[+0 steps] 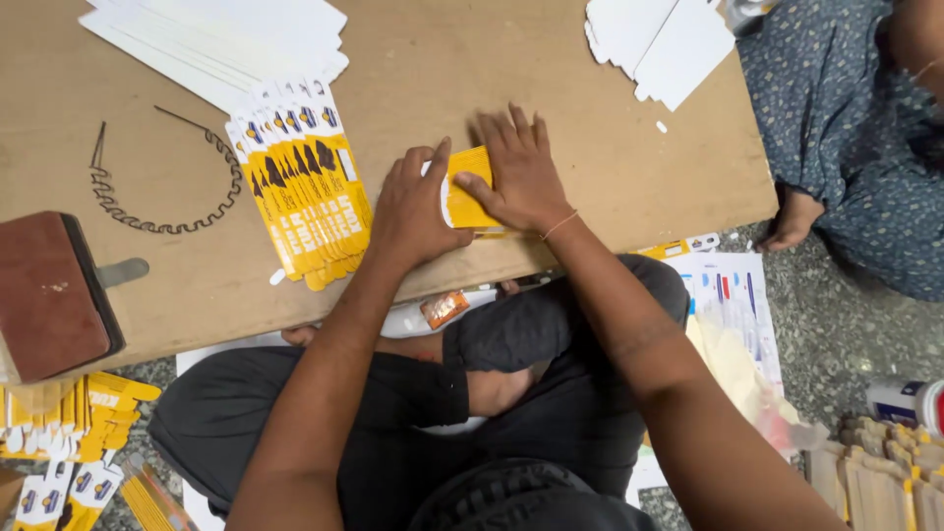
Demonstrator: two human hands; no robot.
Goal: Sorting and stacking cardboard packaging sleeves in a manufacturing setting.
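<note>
Seen from above, near the middle of the frame: both hands pressed on a small yellow carton lying flat on the low brown board, close to its lower edge. Left hand covering the left part of the carton, fingers bent, thumb on the top edge; pressing down, not closed around it. Right hand laid flat with fingers spread over the right part, thumb across the yellow face; also pressing only, nothing grasped. Thin thread bracelet on the right wrist.

Just left of the hands, a fanned row of yellow and white flat cartons on the board. Further left, a curved spiral wire. At the left edge, a dark red block with metal tab. In the upper left, a stack of white blanks; in the upper right, more white blanks. At the right edge, another person in a blue patterned garment sitting on the floor. In the lower left, more yellow cartons on the floor
</note>
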